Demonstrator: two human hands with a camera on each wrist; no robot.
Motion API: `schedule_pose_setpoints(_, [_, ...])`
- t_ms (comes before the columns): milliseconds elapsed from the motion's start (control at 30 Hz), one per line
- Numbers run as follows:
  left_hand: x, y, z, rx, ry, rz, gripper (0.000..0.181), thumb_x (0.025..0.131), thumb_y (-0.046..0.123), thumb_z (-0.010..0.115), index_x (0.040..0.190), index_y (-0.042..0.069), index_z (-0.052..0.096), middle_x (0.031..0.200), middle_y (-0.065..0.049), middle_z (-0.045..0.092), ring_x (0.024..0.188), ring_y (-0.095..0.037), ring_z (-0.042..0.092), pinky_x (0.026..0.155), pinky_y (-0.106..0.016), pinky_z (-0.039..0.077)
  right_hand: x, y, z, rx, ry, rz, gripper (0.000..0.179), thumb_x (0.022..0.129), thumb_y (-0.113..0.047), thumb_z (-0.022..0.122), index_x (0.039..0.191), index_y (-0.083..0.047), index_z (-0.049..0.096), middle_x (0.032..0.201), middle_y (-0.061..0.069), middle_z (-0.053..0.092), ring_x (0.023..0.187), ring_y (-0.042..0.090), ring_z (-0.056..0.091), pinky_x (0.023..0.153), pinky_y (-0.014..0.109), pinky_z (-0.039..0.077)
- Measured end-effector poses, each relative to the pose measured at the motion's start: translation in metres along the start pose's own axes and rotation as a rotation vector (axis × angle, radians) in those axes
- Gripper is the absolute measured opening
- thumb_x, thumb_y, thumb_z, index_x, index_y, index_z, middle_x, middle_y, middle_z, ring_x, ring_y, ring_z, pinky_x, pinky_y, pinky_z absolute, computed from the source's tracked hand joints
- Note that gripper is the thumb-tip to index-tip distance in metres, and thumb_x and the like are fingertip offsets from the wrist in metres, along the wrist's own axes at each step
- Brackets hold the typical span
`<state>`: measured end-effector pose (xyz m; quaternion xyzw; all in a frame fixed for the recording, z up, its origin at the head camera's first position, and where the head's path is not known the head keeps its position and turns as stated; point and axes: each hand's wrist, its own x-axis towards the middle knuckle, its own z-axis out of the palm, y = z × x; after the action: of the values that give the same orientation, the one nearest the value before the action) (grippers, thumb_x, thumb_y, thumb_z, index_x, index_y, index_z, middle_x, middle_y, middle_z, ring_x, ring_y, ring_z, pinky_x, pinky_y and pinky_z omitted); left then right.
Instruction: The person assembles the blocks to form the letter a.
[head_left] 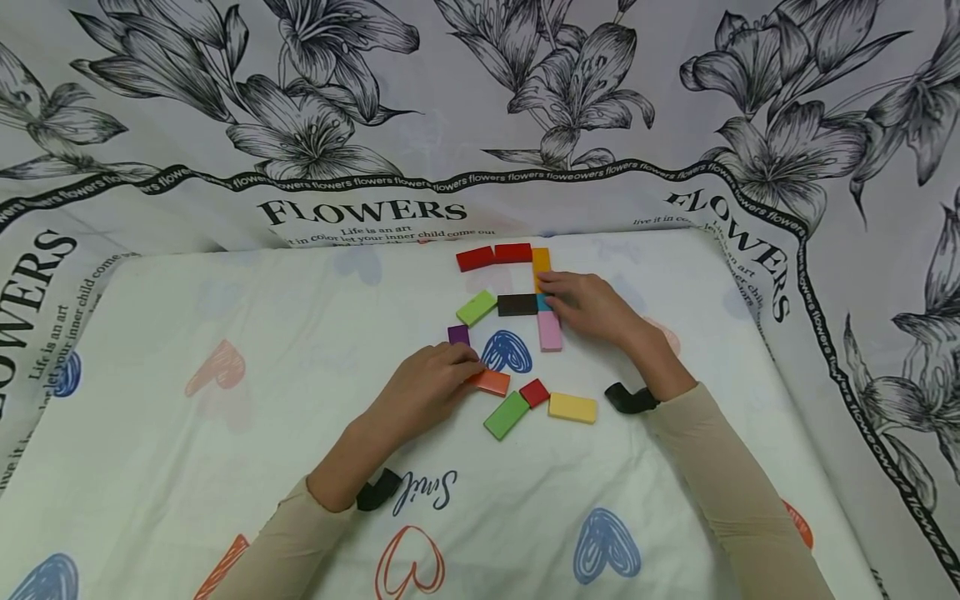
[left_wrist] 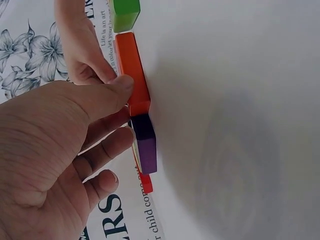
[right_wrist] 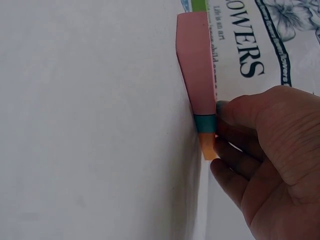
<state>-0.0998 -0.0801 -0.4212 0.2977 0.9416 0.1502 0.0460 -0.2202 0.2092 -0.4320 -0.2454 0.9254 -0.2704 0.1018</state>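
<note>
My left hand [head_left: 426, 385] rests at the lower left of a row of coloured blocks. Its thumb lies on the orange block [left_wrist: 134, 70] and the curled fingers reach behind it, pinching it. Touching the orange block's end is a purple block [left_wrist: 145, 145]. On the right side, my right hand [head_left: 592, 307] has its thumb and fingers curled round a small blue block [right_wrist: 205, 123]. That block sits between a pink block [right_wrist: 196, 65] and a yellow-orange block [head_left: 542, 265], all three in one line.
Two red blocks [head_left: 513, 253] lie at the top. A black block [head_left: 517, 305] and a light green block [head_left: 477, 308] run across the middle. Below are a small red block [head_left: 535, 393], a green block [head_left: 506, 416] and a yellow block [head_left: 572, 408], on a heart-printed cloth [head_left: 285, 450].
</note>
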Motion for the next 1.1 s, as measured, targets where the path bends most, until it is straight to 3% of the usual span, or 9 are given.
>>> schedule_pose_setpoints(567, [0.0018, 0.0014, -0.0022, -0.009, -0.025, -0.007, 0.034, 0.098, 0.022, 0.077, 0.132, 0.016, 0.076, 0.126, -0.004, 0.074, 0.118, -0.022, 0.067, 0.106, -0.040, 0.058, -0.0001, -0.0018, -0.0013, 0.000, -0.019, 0.008, 0.041, 0.106, -0.015, 0.062, 0.146, -0.006, 0.062, 0.158, 0.009, 0.058, 0.153, 0.033, 0.048, 0.126, 0.053, 0.040])
schedule_pose_setpoints(1100, [0.0086, 0.0000, -0.0079, -0.039, 0.034, 0.007, 0.029, 0.098, 0.025, 0.078, 0.125, 0.012, 0.079, 0.121, -0.005, 0.076, 0.113, -0.022, 0.069, 0.104, -0.039, 0.058, -0.0006, -0.0011, -0.0012, 0.000, -0.015, 0.003, 0.041, 0.106, -0.014, 0.062, 0.146, -0.005, 0.062, 0.158, 0.010, 0.058, 0.153, 0.034, 0.048, 0.126, 0.054, 0.039])
